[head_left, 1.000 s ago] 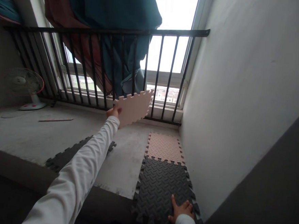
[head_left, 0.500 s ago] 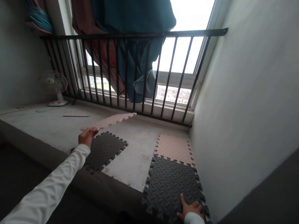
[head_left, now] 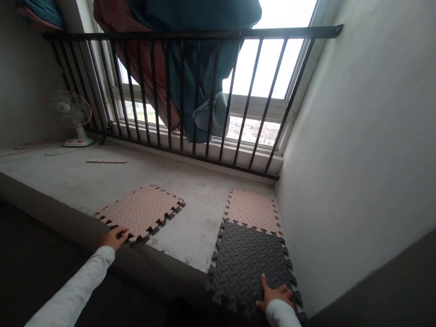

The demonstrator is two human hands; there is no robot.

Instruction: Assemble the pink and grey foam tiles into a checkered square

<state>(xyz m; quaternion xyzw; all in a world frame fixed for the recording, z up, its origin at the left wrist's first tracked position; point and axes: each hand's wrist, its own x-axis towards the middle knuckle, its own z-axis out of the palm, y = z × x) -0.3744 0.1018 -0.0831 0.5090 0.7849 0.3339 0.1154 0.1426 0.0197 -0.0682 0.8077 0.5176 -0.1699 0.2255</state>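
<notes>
Tile-placing, I'd say: my left hand (head_left: 114, 239) half-curled (grip unclear) at the loose pink tile (head_left: 143, 209) left of the black tile (head_left: 246, 257), my right hand (head_left: 276, 295) spread empty atop that; next likely needs light handling.

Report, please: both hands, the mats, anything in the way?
Left hand at near edge of left pink mat, dark tabs showing beneath. Right hand spread on black mat. Fan by railing, well clear.
</notes>
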